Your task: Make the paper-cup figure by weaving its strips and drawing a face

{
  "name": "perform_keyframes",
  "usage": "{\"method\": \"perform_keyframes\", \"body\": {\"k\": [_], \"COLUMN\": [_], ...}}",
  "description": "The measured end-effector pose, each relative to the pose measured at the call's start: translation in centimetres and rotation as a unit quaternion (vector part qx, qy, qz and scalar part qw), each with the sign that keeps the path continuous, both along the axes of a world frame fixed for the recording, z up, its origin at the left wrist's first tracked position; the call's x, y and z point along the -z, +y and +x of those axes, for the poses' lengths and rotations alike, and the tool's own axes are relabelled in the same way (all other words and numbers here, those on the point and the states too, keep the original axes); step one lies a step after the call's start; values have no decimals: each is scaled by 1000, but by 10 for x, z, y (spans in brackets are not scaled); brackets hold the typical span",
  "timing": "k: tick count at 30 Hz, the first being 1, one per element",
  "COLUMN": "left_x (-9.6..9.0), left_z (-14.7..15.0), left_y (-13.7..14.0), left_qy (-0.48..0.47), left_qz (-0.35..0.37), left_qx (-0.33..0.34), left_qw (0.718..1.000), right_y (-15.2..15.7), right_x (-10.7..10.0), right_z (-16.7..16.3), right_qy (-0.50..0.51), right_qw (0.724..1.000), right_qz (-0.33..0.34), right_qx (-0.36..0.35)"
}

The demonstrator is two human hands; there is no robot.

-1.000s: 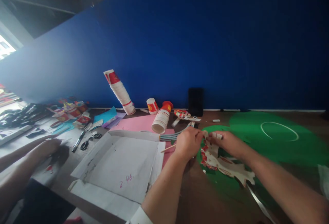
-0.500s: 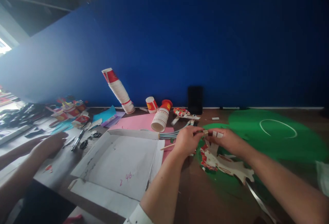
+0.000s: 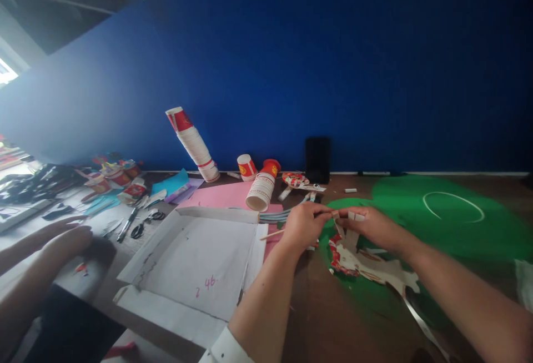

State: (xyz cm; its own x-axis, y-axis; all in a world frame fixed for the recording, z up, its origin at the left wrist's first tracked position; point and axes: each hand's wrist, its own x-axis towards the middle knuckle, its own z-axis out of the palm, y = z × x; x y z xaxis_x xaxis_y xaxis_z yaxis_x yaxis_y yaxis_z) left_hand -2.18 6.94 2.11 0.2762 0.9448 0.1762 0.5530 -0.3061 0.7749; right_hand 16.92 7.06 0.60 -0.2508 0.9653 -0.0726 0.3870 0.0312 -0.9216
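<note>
Fingers of the left hand (image 3: 303, 225) and the right hand (image 3: 377, 223) nearly meet, thumb and forefinger of each pinching pale paper (image 3: 336, 216); gripping from both sides probably keeps so small a thing steady. Behind stands a blue partition (image 3: 291, 63), limiting the reach forward. A green patch (image 3: 402, 202) spreads beneath and beyond the right hand. Beside the left forearm lies a shallow white tray (image 3: 183, 268); the sleeve overlaps its near corner, so the tray likely crowds that arm. Pink paper (image 3: 208, 199) lies behind it. Tall stacked cups (image 3: 195, 149) tilt leftward near the partition. A co-worker's hand (image 3: 69, 241) is well apart, at far left. Just below the pinch, a ragged red-and-white cutout (image 3: 375, 267) lies on the green; whether it joins the pinched paper, I cannot tell. Scissors (image 3: 149, 221) and a marker (image 3: 127, 225) lie beyond the tray's left side. Smallest, a thin stick (image 3: 272, 235) points toward the left wrist, close enough to be knocked.
</note>
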Motion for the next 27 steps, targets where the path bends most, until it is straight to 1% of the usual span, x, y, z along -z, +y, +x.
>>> {"method": "perform_keyframes", "body": {"k": [5, 14, 18, 27], "left_x": [0, 5, 6, 9], "left_z": [0, 1, 1, 2], "left_y": [-1, 1, 1, -1], "left_qy": [-8, -5, 20, 68], "left_qz": [7, 14, 39, 115], "left_qx": [4, 2, 1, 32], "left_qw": [1000, 1000, 999, 991], "right_y": [1, -1, -2, -1], "right_x": [-1, -1, -4, -3], "right_z": [1, 2, 0, 4], "right_qy": [0, 3, 17, 40], "right_qw": [1000, 999, 999, 998], "right_qz": [-9, -16, -26, -55], "right_qx": [-22, -30, -19, -19]}}
